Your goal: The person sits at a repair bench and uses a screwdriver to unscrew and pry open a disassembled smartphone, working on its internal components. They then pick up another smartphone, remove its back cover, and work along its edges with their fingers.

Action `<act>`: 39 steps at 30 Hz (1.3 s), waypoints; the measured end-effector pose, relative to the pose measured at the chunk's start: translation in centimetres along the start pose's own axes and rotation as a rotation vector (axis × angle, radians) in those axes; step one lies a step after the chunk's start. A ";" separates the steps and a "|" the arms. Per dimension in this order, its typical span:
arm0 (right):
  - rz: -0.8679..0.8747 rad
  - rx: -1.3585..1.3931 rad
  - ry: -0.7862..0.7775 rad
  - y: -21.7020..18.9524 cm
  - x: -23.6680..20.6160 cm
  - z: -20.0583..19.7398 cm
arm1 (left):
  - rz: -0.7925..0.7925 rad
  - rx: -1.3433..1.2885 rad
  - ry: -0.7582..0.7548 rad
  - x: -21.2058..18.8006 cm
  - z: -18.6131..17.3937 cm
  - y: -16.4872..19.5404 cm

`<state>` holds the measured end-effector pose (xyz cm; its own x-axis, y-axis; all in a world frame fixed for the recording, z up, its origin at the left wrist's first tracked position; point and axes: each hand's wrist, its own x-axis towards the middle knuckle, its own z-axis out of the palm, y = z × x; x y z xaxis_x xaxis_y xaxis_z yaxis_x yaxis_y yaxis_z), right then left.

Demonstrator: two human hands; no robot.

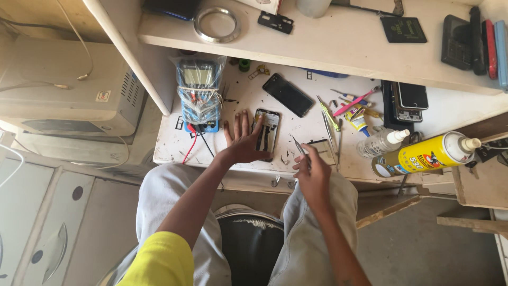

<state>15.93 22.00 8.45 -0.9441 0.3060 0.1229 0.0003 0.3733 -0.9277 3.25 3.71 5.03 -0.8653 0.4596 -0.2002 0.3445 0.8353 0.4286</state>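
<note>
On the white table [238, 100], just in front of the person's knees, lies an opened phone [266, 132] with its back removed and its insides showing, set lengthwise and pointing away from the person. Flat beside it rests the left hand [243, 139], fingers spread and loose rather than gripping; its outer fingers lie over the phone's left edge and press it down, while the thumb points off toward the left. To the right of the phone, slightly nearer the table's front edge and not touching it, the right hand [312, 168] is pinched around thin metal tweezers [298, 145], whose tip slants up and left toward the phone's lower right corner; whether the tip meets the phone cannot be told. Farther back on the table, beyond the opened phone, a second, dark phone [288, 95] lies at an angle with its black face up. Left of the left hand stands a multimeter [199, 94] wrapped in clear plastic, with red and black leads trailing over the table's edge. To the right sits a scatter of small tools [332, 117], then a clear bottle with a white cap [380, 142] lying on its side, and next to it a yellow spray can [423, 155], also on its side. Above the table runs a shelf [328, 42] carrying a metal ring [216, 24].
</note>
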 end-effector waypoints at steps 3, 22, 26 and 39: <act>-0.250 -0.249 0.105 1.2 -0.6 1.0 | 0.010 0.013 0.061 -0.1 0.1 0.2; -0.418 -0.320 0.117 4.8 0.7 3.5 | 0.338 0.009 0.460 -1.2 0.2 -3.0; -0.364 -0.288 0.118 5.2 1.2 3.5 | 0.324 0.028 0.451 -2.0 -1.3 -3.6; -0.368 -0.419 0.143 4.5 3.5 3.7 | 0.376 0.224 0.500 -0.9 0.8 -4.8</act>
<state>11.39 21.47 3.42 -0.8526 0.1949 0.4849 -0.1617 0.7840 -0.5994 2.67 -0.47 2.43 -0.7176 0.5814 0.3834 0.6764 0.7129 0.1851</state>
